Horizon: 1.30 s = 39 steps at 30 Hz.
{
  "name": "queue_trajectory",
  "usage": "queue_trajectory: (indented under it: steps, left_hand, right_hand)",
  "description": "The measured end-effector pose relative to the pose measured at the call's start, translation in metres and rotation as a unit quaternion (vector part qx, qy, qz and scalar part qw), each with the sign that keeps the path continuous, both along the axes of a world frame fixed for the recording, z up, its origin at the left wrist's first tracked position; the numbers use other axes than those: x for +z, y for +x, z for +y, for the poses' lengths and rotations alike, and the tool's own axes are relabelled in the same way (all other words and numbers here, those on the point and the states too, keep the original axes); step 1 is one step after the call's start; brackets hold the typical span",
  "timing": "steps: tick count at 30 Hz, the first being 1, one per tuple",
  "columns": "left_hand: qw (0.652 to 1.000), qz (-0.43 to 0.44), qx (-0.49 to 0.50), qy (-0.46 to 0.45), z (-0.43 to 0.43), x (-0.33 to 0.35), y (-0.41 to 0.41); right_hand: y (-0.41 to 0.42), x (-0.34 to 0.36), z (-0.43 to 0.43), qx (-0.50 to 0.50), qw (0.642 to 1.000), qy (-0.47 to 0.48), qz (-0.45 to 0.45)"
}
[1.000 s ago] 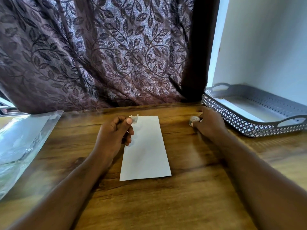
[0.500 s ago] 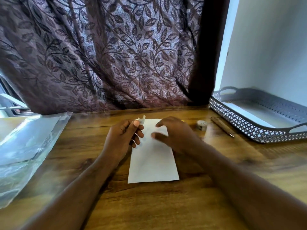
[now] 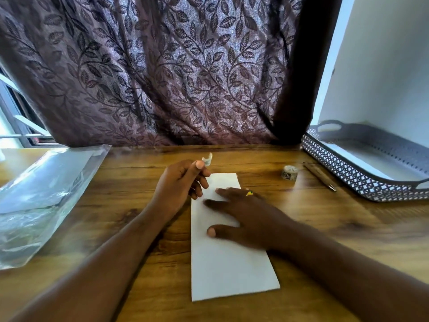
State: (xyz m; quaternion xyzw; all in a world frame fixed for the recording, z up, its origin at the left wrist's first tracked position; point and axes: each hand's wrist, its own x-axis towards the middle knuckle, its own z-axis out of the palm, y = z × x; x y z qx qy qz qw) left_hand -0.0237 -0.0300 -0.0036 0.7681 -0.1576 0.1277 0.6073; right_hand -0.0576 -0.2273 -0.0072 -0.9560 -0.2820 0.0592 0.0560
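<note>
A folded white paper [image 3: 229, 268] lies lengthwise on the wooden table [image 3: 148, 296] in front of me. My right hand [image 3: 241, 214] lies flat across its upper half, fingers spread and pointing left. My left hand [image 3: 178, 184] is raised just left of the paper's top corner. Between thumb and forefinger it pinches a small piece of tape [image 3: 207, 159] with a jagged edge. A small roll of tape [image 3: 289, 172] stands on the table to the right, apart from both hands.
A pen [image 3: 319, 175] lies beside the roll. A grey perforated tray [image 3: 362, 180] with handles sits at the right against the wall. A clear plastic sleeve [image 3: 39, 201] covers the left of the table. A leaf-patterned curtain [image 3: 162, 70] hangs behind.
My right hand left the tape roll at the right, moved left and came down flat on the paper. My left hand kept the piece of tape and stayed near the paper's top corner.
</note>
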Motion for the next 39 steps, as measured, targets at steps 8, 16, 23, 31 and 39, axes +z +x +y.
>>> queue_trajectory:
  steps: [8, 16, 23, 31, 39]
  left_hand:
    - [0.985, -0.096, -0.035, 0.142, -0.004, 0.0, -0.008]
    - [0.941, -0.217, -0.037, 0.258, 0.002, 0.003, -0.009]
    - [0.887, -0.297, -0.05, 0.349, 0.006, 0.009, -0.006]
    - [0.859, -0.336, -0.058, 0.381, 0.002, 0.014, -0.01]
    - [0.891, -0.251, -0.062, 0.373, 0.002, 0.008, -0.005]
  right_hand:
    - [-0.033, 0.007, -0.007, 0.013, 0.999, 0.026, -0.027]
    - [0.011, 0.059, -0.023, -0.157, 0.851, 0.488, 0.116]
    - [0.015, 0.059, -0.03, -0.141, 0.905, 0.357, 0.184]
    - [0.012, 0.056, -0.026, -0.138, 0.912, 0.319, 0.22]
    - [0.022, 0.053, -0.029, -0.149, 0.904, 0.347, 0.201]
